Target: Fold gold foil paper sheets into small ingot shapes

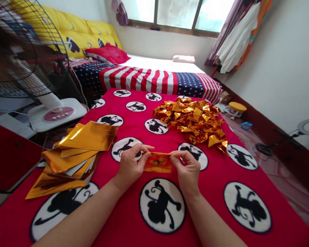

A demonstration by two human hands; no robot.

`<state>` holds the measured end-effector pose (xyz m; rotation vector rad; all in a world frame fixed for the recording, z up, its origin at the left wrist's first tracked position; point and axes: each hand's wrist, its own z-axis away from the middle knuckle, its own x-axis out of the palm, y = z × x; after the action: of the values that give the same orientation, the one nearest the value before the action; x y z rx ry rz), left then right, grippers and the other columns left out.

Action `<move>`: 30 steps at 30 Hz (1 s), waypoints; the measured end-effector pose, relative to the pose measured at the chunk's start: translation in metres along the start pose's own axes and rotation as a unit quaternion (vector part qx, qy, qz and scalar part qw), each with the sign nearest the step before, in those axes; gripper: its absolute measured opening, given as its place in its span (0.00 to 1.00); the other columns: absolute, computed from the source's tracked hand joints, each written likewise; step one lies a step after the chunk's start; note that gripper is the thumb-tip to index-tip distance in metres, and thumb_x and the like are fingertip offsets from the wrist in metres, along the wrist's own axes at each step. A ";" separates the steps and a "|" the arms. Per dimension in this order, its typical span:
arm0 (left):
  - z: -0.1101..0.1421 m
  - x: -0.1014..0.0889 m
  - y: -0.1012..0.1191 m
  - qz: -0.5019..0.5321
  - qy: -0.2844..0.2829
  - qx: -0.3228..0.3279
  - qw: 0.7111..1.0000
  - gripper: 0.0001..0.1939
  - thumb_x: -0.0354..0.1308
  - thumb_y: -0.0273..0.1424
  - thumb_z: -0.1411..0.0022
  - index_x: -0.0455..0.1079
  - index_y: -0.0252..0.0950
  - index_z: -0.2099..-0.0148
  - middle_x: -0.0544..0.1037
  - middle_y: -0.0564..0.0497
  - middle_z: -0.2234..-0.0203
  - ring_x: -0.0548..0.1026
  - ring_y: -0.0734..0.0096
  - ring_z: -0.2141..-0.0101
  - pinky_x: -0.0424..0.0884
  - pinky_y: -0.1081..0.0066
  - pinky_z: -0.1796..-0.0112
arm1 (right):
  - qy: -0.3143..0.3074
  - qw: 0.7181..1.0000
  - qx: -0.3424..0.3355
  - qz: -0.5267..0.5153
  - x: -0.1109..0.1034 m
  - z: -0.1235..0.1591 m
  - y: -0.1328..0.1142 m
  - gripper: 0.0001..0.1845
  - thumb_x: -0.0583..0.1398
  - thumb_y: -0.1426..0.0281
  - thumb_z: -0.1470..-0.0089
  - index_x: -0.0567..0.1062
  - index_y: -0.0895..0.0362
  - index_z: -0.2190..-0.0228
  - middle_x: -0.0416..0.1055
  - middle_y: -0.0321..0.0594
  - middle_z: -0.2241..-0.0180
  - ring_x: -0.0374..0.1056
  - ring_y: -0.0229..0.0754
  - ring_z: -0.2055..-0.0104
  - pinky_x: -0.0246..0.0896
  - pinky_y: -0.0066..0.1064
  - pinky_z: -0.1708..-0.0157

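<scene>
Between my two hands a sheet of gold foil paper (158, 164) is stretched, its top edge folded or rolled over. My left hand (134, 161) pinches the sheet's left upper corner between thumb and fingers. At the right upper corner, my right hand (186, 166) pinches it the same way. The sheet is just over the red cloth with monkey prints (211, 202); whether it touches the cloth I cannot tell. Left of my hands lies a loose stack of flat gold foil sheets (74, 154). Beyond my right hand is a heap of folded gold foil pieces (193, 118).
A fan on a white base (59, 113) stands at the left, beside a dark red panel (10, 157). Behind the table is a bed with a striped and starred cover (149, 80). On the right-hand floor are a yellow stool (237, 106) and a ring-light stand (275, 140).
</scene>
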<state>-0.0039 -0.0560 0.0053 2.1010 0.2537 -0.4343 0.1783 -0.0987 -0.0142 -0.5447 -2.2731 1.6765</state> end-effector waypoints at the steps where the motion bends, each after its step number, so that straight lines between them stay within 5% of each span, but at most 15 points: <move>1: 0.001 0.001 0.001 0.011 -0.007 -0.004 1.000 0.03 0.56 0.26 0.40 0.68 0.37 0.67 0.81 0.48 0.65 0.78 0.68 0.65 0.72 0.70 0.61 | 0.003 1.000 -0.007 0.001 0.000 0.001 -0.001 0.04 0.65 0.69 0.50 0.75 0.55 0.74 0.76 0.38 0.70 0.71 0.42 0.65 0.64 0.35 0.60; 17: 0.002 0.012 -0.002 0.161 0.025 -0.080 0.983 0.08 0.66 0.29 0.47 0.69 0.34 0.69 0.78 0.49 0.72 0.77 0.70 0.70 0.74 0.73 0.66 | 0.020 0.999 -0.039 -0.024 0.003 0.004 -0.004 0.05 0.64 0.73 0.48 0.72 0.56 0.74 0.75 0.38 0.69 0.71 0.42 0.64 0.67 0.35 0.62; 24: -0.001 0.011 0.002 0.137 -0.025 -0.092 0.986 0.11 0.64 0.31 0.44 0.73 0.34 0.58 0.77 0.51 0.71 0.75 0.74 0.70 0.72 0.76 0.68 | 0.011 0.999 -0.042 -0.022 0.002 0.005 -0.004 0.05 0.64 0.74 0.48 0.72 0.56 0.74 0.75 0.38 0.70 0.71 0.41 0.65 0.67 0.34 0.63; 30: -0.006 0.009 0.002 0.086 -0.054 -0.060 0.993 0.07 0.64 0.32 0.44 0.76 0.34 0.68 0.77 0.51 0.74 0.73 0.75 0.73 0.67 0.77 0.72 | -0.001 0.998 -0.039 -0.040 0.003 0.006 -0.003 0.05 0.64 0.73 0.47 0.72 0.56 0.73 0.74 0.37 0.69 0.71 0.40 0.66 0.67 0.33 0.64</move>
<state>0.0058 -0.0523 0.0061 1.9566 0.0340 -0.4166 0.1728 -0.1033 -0.0133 -0.4619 -2.3375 1.5589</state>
